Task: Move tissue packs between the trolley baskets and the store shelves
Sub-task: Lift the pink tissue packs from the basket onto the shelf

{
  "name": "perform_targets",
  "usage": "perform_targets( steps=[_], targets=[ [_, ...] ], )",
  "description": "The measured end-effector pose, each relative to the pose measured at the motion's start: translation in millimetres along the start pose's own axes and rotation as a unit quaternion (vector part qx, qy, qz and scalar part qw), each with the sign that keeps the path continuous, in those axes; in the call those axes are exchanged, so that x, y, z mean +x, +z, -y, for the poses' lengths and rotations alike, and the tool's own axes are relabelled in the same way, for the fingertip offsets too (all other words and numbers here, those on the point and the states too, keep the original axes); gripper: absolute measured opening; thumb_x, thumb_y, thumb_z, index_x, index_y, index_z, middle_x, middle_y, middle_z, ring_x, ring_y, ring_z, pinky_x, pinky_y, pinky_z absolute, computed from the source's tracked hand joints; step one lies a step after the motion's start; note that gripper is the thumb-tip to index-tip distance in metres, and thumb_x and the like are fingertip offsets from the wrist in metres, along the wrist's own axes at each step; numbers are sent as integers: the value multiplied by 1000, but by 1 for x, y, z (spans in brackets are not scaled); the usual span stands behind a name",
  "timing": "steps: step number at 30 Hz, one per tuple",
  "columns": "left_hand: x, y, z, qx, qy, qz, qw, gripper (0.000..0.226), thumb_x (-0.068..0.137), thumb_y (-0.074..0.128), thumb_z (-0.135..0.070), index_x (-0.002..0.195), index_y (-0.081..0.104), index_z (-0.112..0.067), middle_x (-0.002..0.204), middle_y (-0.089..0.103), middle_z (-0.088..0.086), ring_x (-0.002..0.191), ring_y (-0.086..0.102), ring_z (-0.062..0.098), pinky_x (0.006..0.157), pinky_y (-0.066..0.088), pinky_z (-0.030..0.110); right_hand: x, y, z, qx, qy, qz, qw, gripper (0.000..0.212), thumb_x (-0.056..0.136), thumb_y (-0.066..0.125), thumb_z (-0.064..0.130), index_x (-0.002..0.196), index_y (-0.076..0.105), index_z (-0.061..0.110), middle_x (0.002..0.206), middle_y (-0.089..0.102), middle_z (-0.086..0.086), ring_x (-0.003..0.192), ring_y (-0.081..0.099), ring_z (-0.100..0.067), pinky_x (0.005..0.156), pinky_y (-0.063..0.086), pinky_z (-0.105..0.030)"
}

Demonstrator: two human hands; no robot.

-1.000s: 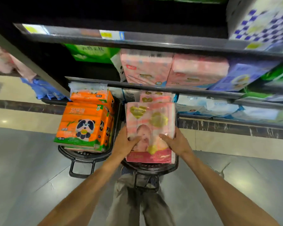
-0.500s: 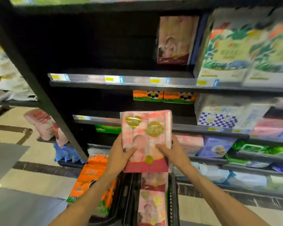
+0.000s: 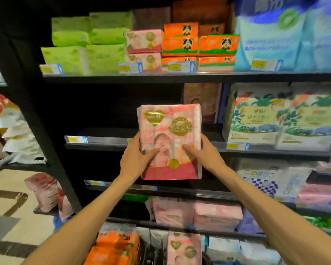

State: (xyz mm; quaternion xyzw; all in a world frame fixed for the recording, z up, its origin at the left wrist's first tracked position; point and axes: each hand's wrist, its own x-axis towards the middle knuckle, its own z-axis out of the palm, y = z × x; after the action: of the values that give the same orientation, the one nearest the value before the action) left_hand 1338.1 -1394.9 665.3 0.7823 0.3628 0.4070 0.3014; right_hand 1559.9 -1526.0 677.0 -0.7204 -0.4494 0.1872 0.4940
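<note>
I hold a pink tissue pack (image 3: 170, 138) with gold heart labels and a baby picture upright in front of the shelves. My left hand (image 3: 136, 159) grips its left edge and my right hand (image 3: 203, 155) its right edge. The pack hangs level with a dark, mostly bare shelf (image 3: 107, 144). Behind it on that shelf stands another pink pack (image 3: 204, 100). At the bottom edge, more pink packs (image 3: 183, 249) and orange panda packs (image 3: 115, 247) lie in the trolley baskets.
The top shelf carries green packs (image 3: 88, 46), pink packs (image 3: 144, 48), orange panda packs (image 3: 199, 46) and big blue packs (image 3: 287, 35). Leaf-print white packs (image 3: 281, 119) stand right of the bare shelf. Lower shelves hold pink and checked packs. A black upright post (image 3: 36, 119) bounds the left.
Both hands have lifted the pink pack out of the trolley basket and up to the middle shelf's height. My view has tilted upward from the floor to the shelves.
</note>
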Motion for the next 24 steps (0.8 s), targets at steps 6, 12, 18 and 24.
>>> perform_targets(
  steps=[6, 12, 18, 24],
  targets=[
    [95, -16, 10, 3, 4, 36, 999, 67, 80, 80, -55, 136, 53, -30, 117, 62, -14, 108, 63, 13, 90, 52, 37, 76, 8, 39, -51, 14, 6, 999, 65, 84, 69, 67, 134, 51, 30, 119, 69, 12, 94, 68, -6, 80, 54, -32],
    [184, -27, 36, 44, -17, 57, 997, 71, 71, 69, -79, 128, 56, -41, 115, 67, -18, 103, 67, 11, 92, 57, 46, 148, 27, 67, -130, 26, -4, 991, 59, 82, 60, 77, 119, 56, 32, 114, 68, 9, 98, 66, -16, 88, 56, -42],
    [263, -23, 59, 57, -56, 48, 996, 96, 55, 64, -88, 116, 66, -14, 111, 71, 4, 100, 68, 26, 88, 57, 45, 229, 40, 67, -144, 102, -16, 984, 76, 77, 63, 75, 106, 71, 4, 100, 74, -11, 89, 70, -26, 84, 61, -43],
    [300, 18, 93, -27, 1, -11, 1000, 55, 79, 83, -15, 127, 55, -7, 112, 71, 13, 100, 68, 27, 80, 51, 29, 279, 68, 37, -126, 197, -40, 972, 40, 103, 51, 20, 134, 60, -3, 140, 59, -22, 132, 53, -34, 101, 43, -32]
  ],
)
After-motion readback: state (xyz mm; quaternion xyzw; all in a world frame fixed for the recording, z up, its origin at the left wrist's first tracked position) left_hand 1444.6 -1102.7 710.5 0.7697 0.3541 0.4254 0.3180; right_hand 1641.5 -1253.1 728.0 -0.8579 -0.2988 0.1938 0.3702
